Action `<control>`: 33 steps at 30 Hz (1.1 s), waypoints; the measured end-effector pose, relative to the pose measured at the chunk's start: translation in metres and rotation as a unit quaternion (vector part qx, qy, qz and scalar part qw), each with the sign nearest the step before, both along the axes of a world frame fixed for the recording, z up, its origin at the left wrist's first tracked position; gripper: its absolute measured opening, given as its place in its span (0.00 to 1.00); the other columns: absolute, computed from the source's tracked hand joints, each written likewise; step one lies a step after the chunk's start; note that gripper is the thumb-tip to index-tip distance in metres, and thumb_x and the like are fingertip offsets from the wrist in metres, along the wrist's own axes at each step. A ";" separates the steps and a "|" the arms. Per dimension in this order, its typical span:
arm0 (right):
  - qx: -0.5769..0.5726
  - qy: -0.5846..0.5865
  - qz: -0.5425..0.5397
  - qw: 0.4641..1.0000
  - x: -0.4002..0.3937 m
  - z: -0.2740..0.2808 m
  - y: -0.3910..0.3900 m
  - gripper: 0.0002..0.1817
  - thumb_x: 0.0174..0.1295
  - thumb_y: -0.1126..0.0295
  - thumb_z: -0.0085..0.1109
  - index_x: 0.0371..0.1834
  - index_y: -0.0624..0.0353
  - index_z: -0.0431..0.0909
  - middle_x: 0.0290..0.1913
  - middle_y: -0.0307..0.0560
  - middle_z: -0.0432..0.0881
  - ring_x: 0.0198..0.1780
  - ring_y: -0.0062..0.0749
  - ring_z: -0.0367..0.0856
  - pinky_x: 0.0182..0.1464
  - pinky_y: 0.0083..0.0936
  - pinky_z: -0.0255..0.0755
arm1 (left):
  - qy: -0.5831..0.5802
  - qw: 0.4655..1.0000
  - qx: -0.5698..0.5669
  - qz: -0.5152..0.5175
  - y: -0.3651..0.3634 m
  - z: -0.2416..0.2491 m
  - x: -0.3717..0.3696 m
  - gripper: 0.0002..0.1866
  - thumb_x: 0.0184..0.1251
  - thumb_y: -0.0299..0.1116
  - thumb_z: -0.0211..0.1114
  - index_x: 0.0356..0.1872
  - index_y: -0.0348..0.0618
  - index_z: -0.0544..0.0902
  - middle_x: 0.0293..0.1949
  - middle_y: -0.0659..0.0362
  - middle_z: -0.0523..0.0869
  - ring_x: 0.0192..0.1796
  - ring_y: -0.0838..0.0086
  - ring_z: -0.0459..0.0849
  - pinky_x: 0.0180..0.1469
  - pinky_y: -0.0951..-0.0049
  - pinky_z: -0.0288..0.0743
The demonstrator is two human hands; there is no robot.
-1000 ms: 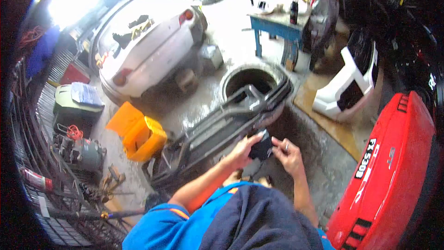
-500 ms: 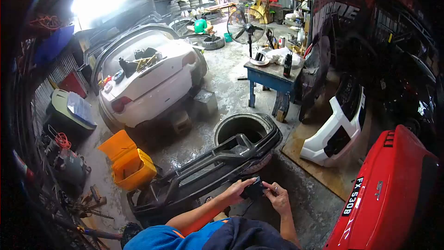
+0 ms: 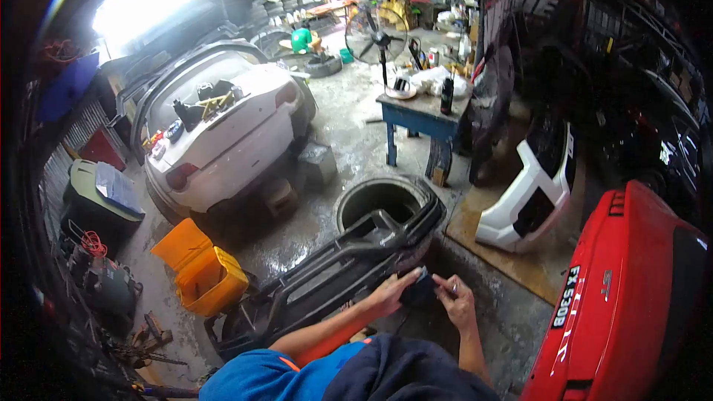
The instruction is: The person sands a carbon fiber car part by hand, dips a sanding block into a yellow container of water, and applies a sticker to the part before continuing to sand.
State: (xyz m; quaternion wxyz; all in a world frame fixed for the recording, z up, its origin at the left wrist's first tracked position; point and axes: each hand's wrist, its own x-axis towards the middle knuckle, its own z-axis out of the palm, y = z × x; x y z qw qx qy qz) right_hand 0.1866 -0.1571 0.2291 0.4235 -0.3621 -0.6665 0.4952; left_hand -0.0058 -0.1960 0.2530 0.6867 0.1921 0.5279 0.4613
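In the head view, my left hand [image 3: 392, 294] is closed on a small dark blocky object [image 3: 420, 289], too blurred to name. My right hand [image 3: 457, 301] is beside its right side, thumb and fingers pinched together. Whatever may lie between those fingertips is too small to tell. Just beyond my hands lies a long black car bumper [image 3: 327, 276], slanting across the floor. Its far right end rests against a round tub-like ring [image 3: 349, 212].
A red car [image 3: 631, 282] stands close on my right, a white bumper [image 3: 512, 234] on a board behind it. An open orange box [image 3: 215, 282] is at left. Farther off are a white car rear [image 3: 238, 130], a blue table [image 3: 420, 122], a fan [image 3: 379, 37] and a seated person [image 3: 302, 41].
The view has shifted slightly. Both hands sit a little farther right in view, and the dark object has turned between them. My right hand's fingers remain pinched near it.
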 end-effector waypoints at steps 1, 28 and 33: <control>0.012 0.011 -0.008 1.000 -0.001 -0.006 0.004 0.15 0.62 0.83 0.63 0.52 0.60 0.85 0.31 0.34 0.72 0.36 0.18 0.73 0.39 0.18 0.66 | -0.049 0.999 0.010 -0.013 0.005 -0.004 -0.002 0.22 0.70 0.53 0.65 0.52 0.46 0.83 0.47 0.61 0.87 0.49 0.73 0.86 0.53 0.61 0.79; -0.010 0.011 0.002 1.000 0.000 0.023 0.002 0.19 0.65 0.78 0.65 0.60 0.58 0.83 0.33 0.28 0.67 0.37 0.16 0.66 0.42 0.12 0.60 | -0.264 0.964 0.012 -0.007 0.013 0.021 0.001 0.13 0.73 0.42 0.64 0.43 0.43 0.84 0.35 0.60 0.89 0.34 0.73 0.87 0.40 0.71 0.84; 0.004 0.013 -0.011 1.000 0.006 0.009 -0.001 0.19 0.66 0.77 0.64 0.60 0.58 0.82 0.34 0.29 0.68 0.37 0.16 0.66 0.43 0.13 0.61 | -0.241 0.970 -0.010 -0.013 0.017 0.013 0.006 0.14 0.72 0.45 0.65 0.40 0.44 0.85 0.35 0.60 0.90 0.34 0.74 0.88 0.40 0.71 0.84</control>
